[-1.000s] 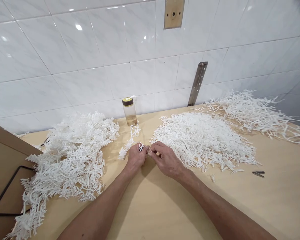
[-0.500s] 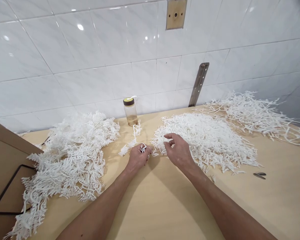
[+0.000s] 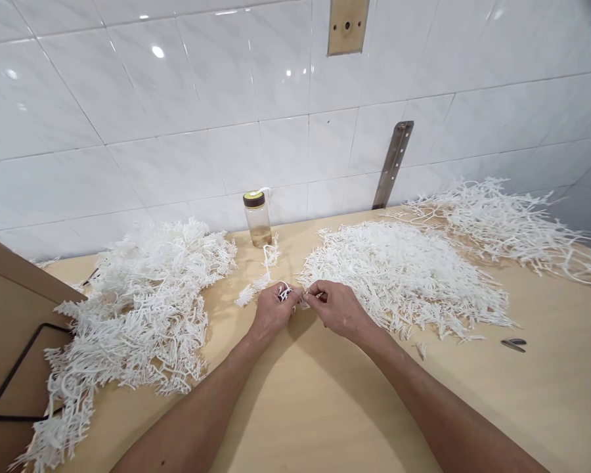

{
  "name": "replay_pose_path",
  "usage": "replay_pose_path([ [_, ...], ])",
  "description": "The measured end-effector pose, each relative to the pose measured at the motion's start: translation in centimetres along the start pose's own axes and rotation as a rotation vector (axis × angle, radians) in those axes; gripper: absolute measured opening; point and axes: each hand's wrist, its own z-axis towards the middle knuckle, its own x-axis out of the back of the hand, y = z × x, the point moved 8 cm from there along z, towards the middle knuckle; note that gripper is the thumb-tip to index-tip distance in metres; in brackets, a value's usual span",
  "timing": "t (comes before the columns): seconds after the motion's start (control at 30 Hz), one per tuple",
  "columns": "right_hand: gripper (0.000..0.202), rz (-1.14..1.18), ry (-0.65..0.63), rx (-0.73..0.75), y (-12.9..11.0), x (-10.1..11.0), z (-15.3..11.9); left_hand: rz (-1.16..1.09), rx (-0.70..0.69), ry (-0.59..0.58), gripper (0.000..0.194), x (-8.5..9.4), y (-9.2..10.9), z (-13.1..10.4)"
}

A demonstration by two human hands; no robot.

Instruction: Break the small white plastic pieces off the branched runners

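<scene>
My left hand is closed around a white branching plastic-looking strand, most of it hidden by the fingers. Right beside it, my right hand pinches with thumb and forefinger at the end of the same strand, the fingertips of both hands almost meeting. A frilly white length extends from behind the left hand towards the bottle. Just past my right hand spreads a heap of short white sprigs.
A larger white pile lies at left against a brown box-like panel. Longer white branches are at the back right. A lidded bottle stands near the tiled wall. Small snips lie at right on the wooden table.
My right hand has moved left from the edge of the sprig heap, and its parted fingers have closed at the strand beside my left hand. The left hand stays in place.
</scene>
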Motion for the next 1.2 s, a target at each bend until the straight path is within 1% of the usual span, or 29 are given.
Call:
replay_pose_path([
  [0.2, 0.019, 0.041, -0.003, 0.036, -0.4, 0.0, -0.1, -0.001, 0.011, -0.007, 0.032, 0.0, -0.2, 0.0],
  [0.3, 0.019, 0.007, 0.006, 0.107, -0.9, -0.1, -0.2, 0.010, -0.008, 0.002, 0.030, 0.0, -0.3, 0.2],
  [0.4, 0.021, -0.039, 0.013, 0.207, -1.7, -0.4, -0.4, 0.062, -0.072, 0.046, 0.028, 0.3, -0.3, 0.4],
  [0.47, 0.021, -0.048, -0.006, 0.263, -2.3, -0.8, -0.6, 0.117, -0.123, 0.093, 0.027, 0.6, -0.1, 0.7],
  [0.53, 0.018, -0.024, -0.051, 0.319, -3.0, -1.3, -1.0, 0.154, -0.138, 0.153, 0.026, 1.1, -0.1, 0.9],
  [0.6, 0.015, 0.020, -0.064, 0.345, -3.5, -1.4, -1.2, 0.162, -0.134, 0.183, 0.027, 1.5, -0.3, 1.0],
  [0.63, 0.014, 0.048, -0.050, 0.332, -3.5, -1.2, -1.1, 0.157, -0.134, 0.179, 0.028, 1.5, -0.3, 1.0],
  [0.7, 0.014, 0.112, 0.007, 0.245, -2.8, -0.5, -0.8, 0.124, -0.129, 0.138, 0.028, 1.2, -0.4, 1.1],
  [0.83, 0.019, 0.212, 0.082, -0.002, 0.1, 0.6, 0.0, -0.003, -0.067, 0.074, 0.030, 0.7, -1.0, 0.9],
  [0.9, 0.016, 0.175, 0.135, -0.060, 1.3, 1.1, 0.3, -0.027, -0.067, 0.071, 0.031, 0.6, -1.0, 0.8],
  [1.0, 0.012, 0.055, 0.236, -0.062, 2.3, 2.1, 0.6, -0.018, -0.086, 0.070, 0.032, 0.5, -1.1, 0.8],
  [1.07, 0.017, -0.008, 0.283, -0.050, 2.3, 2.6, 0.5, 0.000, -0.099, 0.068, 0.032, 0.5, -1.2, 0.8],
  [1.13, 0.022, -0.015, 0.283, -0.031, 1.9, 2.7, 0.4, 0.028, -0.113, 0.071, 0.031, 0.5, -1.1, 0.8],
  [1.2, 0.026, 0.029, 0.221, -0.010, 1.1, 2.2, 0.2, 0.061, -0.130, 0.083, 0.029, 0.5, -0.8, 0.7],
])
